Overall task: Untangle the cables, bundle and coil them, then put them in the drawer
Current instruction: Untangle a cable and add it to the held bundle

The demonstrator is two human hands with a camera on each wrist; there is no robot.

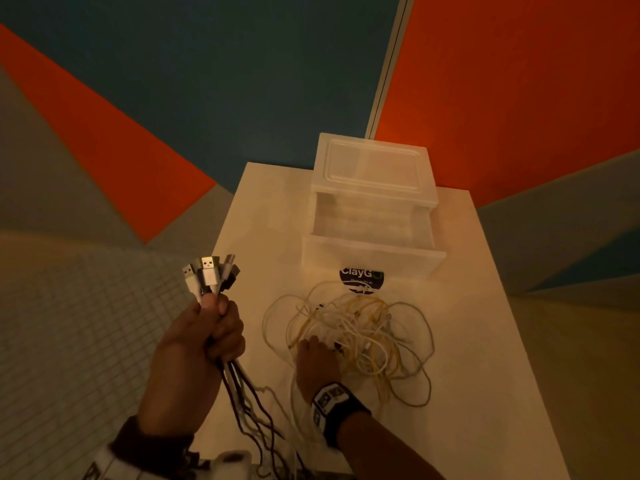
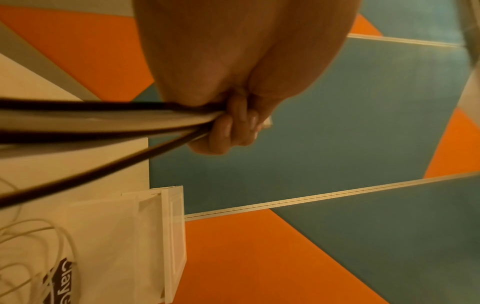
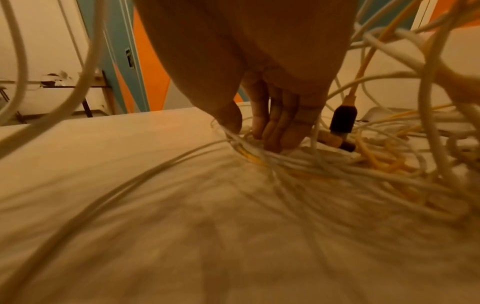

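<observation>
My left hand (image 1: 204,332) is raised off the table's left side and grips a bunch of cable ends (image 1: 210,273), their USB plugs sticking up above my fist (image 2: 233,123). Dark and white cables (image 1: 249,403) hang down from that fist (image 2: 103,121). A tangle of white and yellow cables (image 1: 360,334) lies on the white table (image 1: 460,341). My right hand (image 1: 317,358) reaches into the tangle's left edge, its straight fingers (image 3: 280,127) down among the strands (image 3: 324,170). The translucent drawer unit (image 1: 372,174) stands behind, its drawer (image 1: 372,258) pulled open.
A dark round "ClayGo" sticker (image 1: 361,279) sits on the table just before the drawer front. A black plug (image 3: 342,119) stands in the tangle beside my fingers. Orange, blue and grey floor surrounds the table, with white tile at the left.
</observation>
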